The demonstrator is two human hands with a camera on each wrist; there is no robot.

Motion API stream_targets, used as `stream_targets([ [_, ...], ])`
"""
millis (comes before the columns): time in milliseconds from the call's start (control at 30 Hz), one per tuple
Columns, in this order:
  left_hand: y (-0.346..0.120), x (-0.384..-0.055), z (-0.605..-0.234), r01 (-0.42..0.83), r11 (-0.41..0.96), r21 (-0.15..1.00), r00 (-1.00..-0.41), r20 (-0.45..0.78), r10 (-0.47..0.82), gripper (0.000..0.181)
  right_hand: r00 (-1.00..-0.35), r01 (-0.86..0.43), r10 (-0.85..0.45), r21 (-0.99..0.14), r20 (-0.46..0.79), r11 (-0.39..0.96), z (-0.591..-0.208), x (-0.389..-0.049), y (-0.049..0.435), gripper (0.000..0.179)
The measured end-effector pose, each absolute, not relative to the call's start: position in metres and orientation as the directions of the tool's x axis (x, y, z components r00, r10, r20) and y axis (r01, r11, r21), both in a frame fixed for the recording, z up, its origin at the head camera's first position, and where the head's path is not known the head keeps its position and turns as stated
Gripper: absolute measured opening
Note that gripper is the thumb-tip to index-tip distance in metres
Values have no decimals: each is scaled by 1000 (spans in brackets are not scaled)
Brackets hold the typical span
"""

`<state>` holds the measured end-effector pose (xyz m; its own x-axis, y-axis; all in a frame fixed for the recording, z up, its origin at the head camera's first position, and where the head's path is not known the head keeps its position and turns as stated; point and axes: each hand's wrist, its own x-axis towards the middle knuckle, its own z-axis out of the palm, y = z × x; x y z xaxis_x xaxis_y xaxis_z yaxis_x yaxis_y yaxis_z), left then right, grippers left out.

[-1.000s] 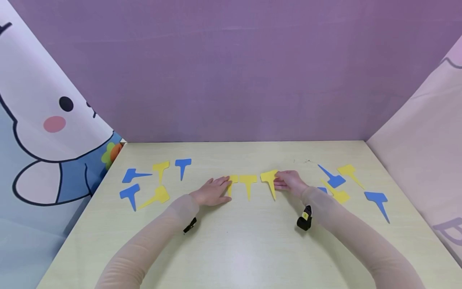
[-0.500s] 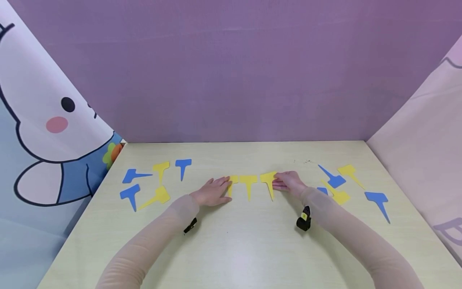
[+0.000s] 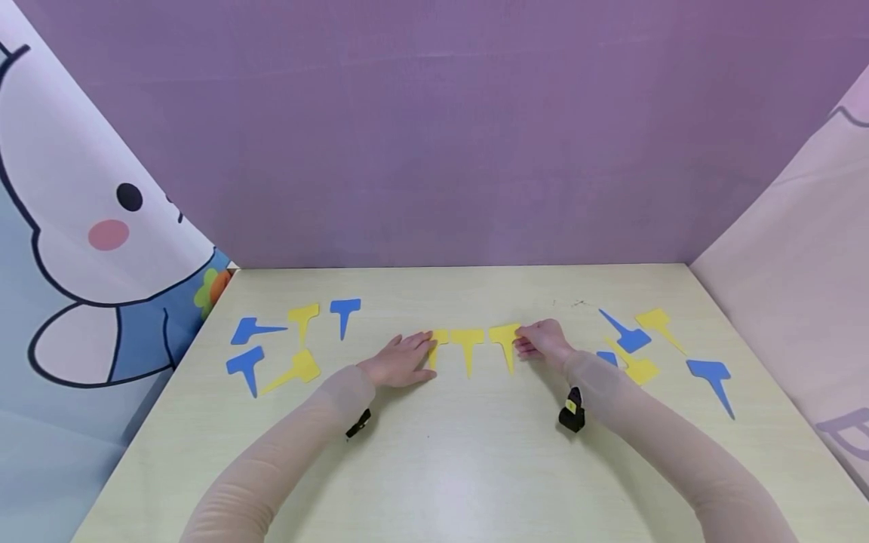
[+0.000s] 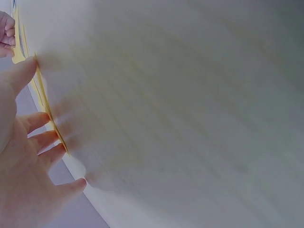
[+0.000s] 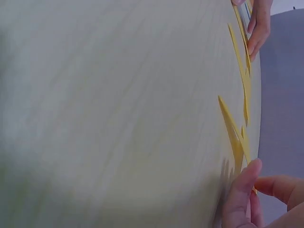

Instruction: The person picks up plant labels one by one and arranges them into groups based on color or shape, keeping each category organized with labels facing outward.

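Note:
My left hand lies with spread, straight fingers on the leftmost of three yellow T-shaped plant labels, partly covering that label. To its right sits the middle yellow label, stem toward me. At the right of this row, my right hand pinches the right corner of the third yellow label. The right wrist view shows thumb and finger on that yellow label, its stem tip tilted up off the table. In the left wrist view, the fingertips of the left hand touch the label's edge.
Blue labels and yellow labels lie scattered on the left of the pale wooden table. More blue and yellow labels lie on the right, some overlapping. A purple wall rises behind the table.
The stem of the label in my right hand has swung a little left, so it stands straighter. The right hand's lower fingers have curled in more. My left hand has stayed put.

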<state>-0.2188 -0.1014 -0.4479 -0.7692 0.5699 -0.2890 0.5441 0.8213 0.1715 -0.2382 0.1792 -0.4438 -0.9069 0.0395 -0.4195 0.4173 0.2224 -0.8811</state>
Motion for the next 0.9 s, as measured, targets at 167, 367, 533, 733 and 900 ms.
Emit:
stream_targets([
  [167,-101,-218,-447,546,819,175,-768,-286,573,67,-916,395,40,-876,-400,277,-443,-238,180,25],
  [367,-101,-219,-446,544,819,181,-767,-288,573,67,-929,359,36,-871,-369,337,-444,-236,181,22],
  [533,-100,-219,-447,541,820,183,-768,-288,571,67,-940,330,62,-848,-335,414,-443,-233,181,24],
  [733,-100,-219,-446,535,826,176,-770,-299,563,67,-955,285,70,-826,-289,487,-442,-230,182,23],
  [900,-100,-219,-447,531,830,168,-774,-302,556,68,-973,208,30,-818,-228,536,-440,-227,183,20],
])
